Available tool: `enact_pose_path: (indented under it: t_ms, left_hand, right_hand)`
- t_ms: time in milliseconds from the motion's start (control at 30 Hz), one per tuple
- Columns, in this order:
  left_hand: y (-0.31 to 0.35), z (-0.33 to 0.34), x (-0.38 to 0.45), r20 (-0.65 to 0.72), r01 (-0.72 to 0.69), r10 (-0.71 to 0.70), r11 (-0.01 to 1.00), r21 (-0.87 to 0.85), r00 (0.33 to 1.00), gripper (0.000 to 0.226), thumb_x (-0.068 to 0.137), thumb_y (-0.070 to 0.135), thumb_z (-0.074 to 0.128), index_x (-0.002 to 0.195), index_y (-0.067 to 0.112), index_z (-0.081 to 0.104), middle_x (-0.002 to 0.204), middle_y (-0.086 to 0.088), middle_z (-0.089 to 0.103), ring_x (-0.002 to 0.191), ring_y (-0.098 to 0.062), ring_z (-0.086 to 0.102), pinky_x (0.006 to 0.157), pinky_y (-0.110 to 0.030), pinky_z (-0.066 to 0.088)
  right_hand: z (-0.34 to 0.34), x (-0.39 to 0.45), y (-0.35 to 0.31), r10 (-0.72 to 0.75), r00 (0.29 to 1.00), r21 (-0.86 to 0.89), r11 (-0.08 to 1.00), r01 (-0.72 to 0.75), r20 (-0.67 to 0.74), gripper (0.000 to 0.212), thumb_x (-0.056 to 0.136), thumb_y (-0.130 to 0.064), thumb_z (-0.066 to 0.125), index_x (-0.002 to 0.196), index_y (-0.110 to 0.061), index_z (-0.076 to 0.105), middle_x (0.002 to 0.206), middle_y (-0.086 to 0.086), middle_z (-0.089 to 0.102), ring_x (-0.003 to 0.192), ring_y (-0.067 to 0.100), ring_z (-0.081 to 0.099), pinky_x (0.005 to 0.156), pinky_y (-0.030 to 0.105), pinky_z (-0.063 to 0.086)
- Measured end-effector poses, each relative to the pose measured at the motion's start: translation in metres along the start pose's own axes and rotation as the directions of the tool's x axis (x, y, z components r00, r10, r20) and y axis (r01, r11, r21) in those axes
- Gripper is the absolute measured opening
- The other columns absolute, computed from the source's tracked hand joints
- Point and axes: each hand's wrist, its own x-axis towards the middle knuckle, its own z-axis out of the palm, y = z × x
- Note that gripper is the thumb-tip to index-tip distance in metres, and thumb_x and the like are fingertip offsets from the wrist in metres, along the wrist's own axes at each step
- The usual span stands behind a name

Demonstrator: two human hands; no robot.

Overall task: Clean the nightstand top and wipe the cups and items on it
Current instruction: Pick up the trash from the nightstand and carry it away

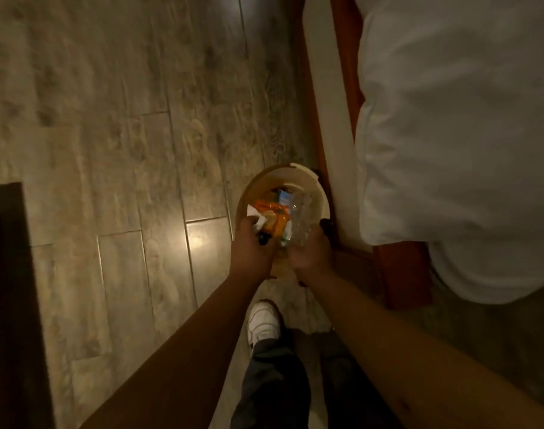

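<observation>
**Cups out of sight; both hands over the bin**

Cups and nightstand top do not show clearly from your head camera. A dark slab (pixel 4 289) fills the left edge, and you cannot tell whether it is the nightstand. Next to it runs the wood-plank floor (pixel 125 134), with a bright glare patch near the middle.

Your left hand (pixel 252 246) reaches over the near rim of a round, cream bin (pixel 295 174) that stands on the floor. Its fingers are curled round a white wad (pixel 255 218) and a small dark thing (pixel 263 238); the view is too blurred to name either. Inside the bin lie an orange wrapper (pixel 272 213) and a bit of blue packaging (pixel 284 198).

Your right hand (pixel 310 250) is just beside the left, also above the bin, its fingers wrapped round a clear, crumpled plastic item (pixel 301 215) that juts out over the trash. It may be a cup or a bottle; you cannot tell which.

Below the hands, your white shoe (pixel 263 320) and dark trouser leg (pixel 273 382) show on the floor. To the right stands the bed with its reddish wood frame (pixel 400 274) and white sheet (pixel 450 119), the bin just beside the frame.
</observation>
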Motion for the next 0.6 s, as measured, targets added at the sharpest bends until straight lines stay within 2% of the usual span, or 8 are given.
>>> enact_pose_path:
  t_ms: [33,133,200,300,400,533,600]
  left_hand:
    - [-0.003,0.003,0.003,0.013,-0.002,0.002,1.000,0.008,1.000,0.059,0.083,0.030,0.073,0.133,0.017,0.043,0.129,-0.005,0.058,0.110,-0.016,0.060,0.072,-0.005,0.042]
    - [-0.008,0.008,0.011,0.047,-0.061,0.057,0.995,0.083,0.997,0.062,0.086,0.028,0.068,0.140,0.016,0.039,0.136,-0.009,0.052,0.119,-0.024,0.054,0.088,-0.024,0.040]
    - [-0.007,0.006,0.016,0.078,-0.067,0.056,0.986,0.153,0.995,0.068,0.089,0.037,0.061,0.146,0.020,0.030,0.145,-0.011,0.042,0.127,-0.028,0.046,0.094,-0.030,0.037]
    - [-0.002,0.000,0.019,0.136,-0.046,0.024,0.986,0.161,0.990,0.074,0.088,0.049,0.059,0.150,0.030,0.022,0.152,-0.008,0.034,0.133,-0.028,0.040,0.102,-0.035,0.035]
    - [0.008,-0.006,0.018,0.158,-0.061,0.032,0.980,0.187,0.987,0.073,0.088,0.045,0.059,0.149,0.031,0.023,0.150,-0.007,0.037,0.130,-0.027,0.044,0.103,-0.037,0.039]
    - [0.023,-0.013,0.009,0.127,-0.084,0.056,0.970,0.228,0.990,0.069,0.090,0.037,0.060,0.149,0.024,0.026,0.149,-0.010,0.038,0.130,-0.028,0.044,0.093,-0.026,0.031]
    - [0.036,-0.017,0.002,0.132,-0.132,0.106,0.970,0.206,0.986,0.065,0.090,0.036,0.061,0.146,0.024,0.031,0.146,-0.008,0.043,0.127,-0.026,0.046,0.092,-0.026,0.033]
  right_hand:
    - [0.002,0.007,0.000,-0.005,1.000,-0.025,1.000,0.005,-0.010,0.046,0.085,-0.032,0.065,0.126,-0.014,0.052,0.120,0.007,0.060,0.104,0.027,0.060,0.079,0.033,0.051]
    - [0.003,0.020,0.002,-0.006,1.000,-0.054,0.999,0.005,-0.014,0.040,0.088,-0.036,0.059,0.123,-0.016,0.052,0.115,0.008,0.061,0.097,0.028,0.062,0.081,0.042,0.055]
    - [0.000,0.020,0.007,-0.052,0.999,-0.058,0.997,0.051,-0.008,0.046,0.087,-0.036,0.061,0.126,-0.015,0.048,0.118,0.010,0.058,0.102,0.029,0.059,0.085,0.046,0.053]
    - [-0.006,0.016,0.011,-0.089,0.995,-0.069,0.993,0.091,0.041,0.050,0.083,-0.029,0.066,0.127,-0.011,0.050,0.122,0.014,0.056,0.108,0.032,0.057,0.088,0.046,0.051]
    - [-0.015,0.011,0.007,-0.111,0.990,-0.060,0.991,0.116,0.082,0.053,0.083,-0.030,0.067,0.130,-0.013,0.051,0.123,0.012,0.057,0.110,0.029,0.057,0.088,0.044,0.051]
    - [-0.029,0.001,-0.004,-0.191,0.978,-0.063,0.978,0.197,0.087,0.057,0.082,-0.024,0.066,0.136,-0.020,0.047,0.122,0.008,0.060,0.112,0.026,0.058,0.089,0.042,0.051]
    - [-0.037,-0.005,-0.013,-0.187,0.979,-0.051,0.980,0.191,0.080,0.065,0.082,-0.019,0.067,0.141,-0.021,0.041,0.128,0.007,0.058,0.118,0.026,0.055,0.094,0.042,0.049]
